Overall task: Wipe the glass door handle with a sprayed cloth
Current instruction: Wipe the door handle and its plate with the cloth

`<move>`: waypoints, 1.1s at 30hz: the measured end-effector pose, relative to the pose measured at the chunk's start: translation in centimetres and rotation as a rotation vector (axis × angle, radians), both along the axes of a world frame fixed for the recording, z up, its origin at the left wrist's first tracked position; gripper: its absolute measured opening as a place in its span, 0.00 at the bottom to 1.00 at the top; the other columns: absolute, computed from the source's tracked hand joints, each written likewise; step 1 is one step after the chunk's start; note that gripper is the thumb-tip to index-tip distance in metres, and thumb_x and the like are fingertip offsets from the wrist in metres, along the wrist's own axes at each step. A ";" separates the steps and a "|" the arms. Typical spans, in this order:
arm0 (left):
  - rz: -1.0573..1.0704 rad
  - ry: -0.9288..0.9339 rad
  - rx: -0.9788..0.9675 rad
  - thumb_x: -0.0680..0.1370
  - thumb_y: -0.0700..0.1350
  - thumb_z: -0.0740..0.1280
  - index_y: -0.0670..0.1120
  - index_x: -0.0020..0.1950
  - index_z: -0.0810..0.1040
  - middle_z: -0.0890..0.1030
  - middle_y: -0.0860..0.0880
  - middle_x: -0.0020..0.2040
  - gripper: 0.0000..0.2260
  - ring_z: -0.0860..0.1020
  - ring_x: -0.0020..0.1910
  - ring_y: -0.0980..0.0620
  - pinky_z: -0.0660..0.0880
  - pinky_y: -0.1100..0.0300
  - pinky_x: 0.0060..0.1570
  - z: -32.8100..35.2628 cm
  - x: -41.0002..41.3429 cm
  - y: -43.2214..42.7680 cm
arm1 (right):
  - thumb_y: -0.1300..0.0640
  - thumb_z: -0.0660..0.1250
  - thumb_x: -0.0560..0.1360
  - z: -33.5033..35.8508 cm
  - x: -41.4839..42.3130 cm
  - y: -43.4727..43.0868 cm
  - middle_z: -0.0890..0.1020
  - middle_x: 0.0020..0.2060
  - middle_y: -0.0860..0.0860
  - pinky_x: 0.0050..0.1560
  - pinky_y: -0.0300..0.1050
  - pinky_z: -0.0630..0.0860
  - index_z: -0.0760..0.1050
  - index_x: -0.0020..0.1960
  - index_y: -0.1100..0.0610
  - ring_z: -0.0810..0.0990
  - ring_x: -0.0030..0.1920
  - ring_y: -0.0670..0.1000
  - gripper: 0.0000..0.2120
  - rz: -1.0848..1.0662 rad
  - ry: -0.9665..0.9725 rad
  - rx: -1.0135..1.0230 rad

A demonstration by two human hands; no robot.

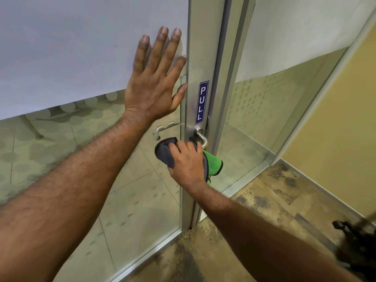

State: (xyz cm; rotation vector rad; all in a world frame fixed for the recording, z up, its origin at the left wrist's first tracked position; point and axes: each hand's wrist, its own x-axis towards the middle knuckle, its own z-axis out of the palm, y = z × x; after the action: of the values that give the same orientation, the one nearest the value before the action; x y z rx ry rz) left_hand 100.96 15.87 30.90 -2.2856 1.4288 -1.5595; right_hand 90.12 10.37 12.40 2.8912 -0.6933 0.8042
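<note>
I see the left hand (154, 78) flat on the frosted glass door (61, 58), fingers straight and spread. Below and to its right, the right hand (188, 161) grips a grey-green cloth (214, 164), holding it around the metal handle (200, 135) under the PULL sign (202, 102).

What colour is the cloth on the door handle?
The cloth is bright green on one side and dark grey on the other, seen in the head view.
</note>
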 end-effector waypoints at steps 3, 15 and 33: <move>-0.001 0.007 -0.001 0.84 0.60 0.48 0.47 0.79 0.63 0.49 0.41 0.83 0.27 0.50 0.81 0.37 0.42 0.39 0.74 -0.1 0.0 -0.1 | 0.57 0.76 0.64 -1.0 -0.7 -1.5 0.78 0.57 0.54 0.62 0.63 0.70 0.74 0.65 0.52 0.76 0.56 0.57 0.29 0.194 -0.069 -0.184; -0.014 0.022 -0.017 0.85 0.59 0.47 0.47 0.81 0.59 0.49 0.40 0.83 0.28 0.49 0.81 0.37 0.43 0.38 0.75 -0.2 -0.1 0.0 | 0.51 0.73 0.72 -4.8 -3.5 -7.1 0.64 0.75 0.50 0.73 0.64 0.65 0.57 0.75 0.44 0.66 0.74 0.52 0.38 0.092 -0.419 0.682; 0.021 0.038 0.005 0.84 0.60 0.47 0.47 0.79 0.61 0.49 0.40 0.83 0.27 0.50 0.81 0.36 0.44 0.38 0.75 -0.2 -0.3 -0.2 | 0.64 0.68 0.73 -2.5 -3.0 -3.0 0.83 0.49 0.61 0.66 0.56 0.73 0.80 0.55 0.65 0.82 0.55 0.60 0.12 0.326 -0.685 2.253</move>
State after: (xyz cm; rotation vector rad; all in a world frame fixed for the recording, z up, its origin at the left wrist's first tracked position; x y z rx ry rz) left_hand 100.71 15.65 30.69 -2.3321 1.4102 -1.5133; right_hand 87.14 7.39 9.88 4.3162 -2.5976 1.9827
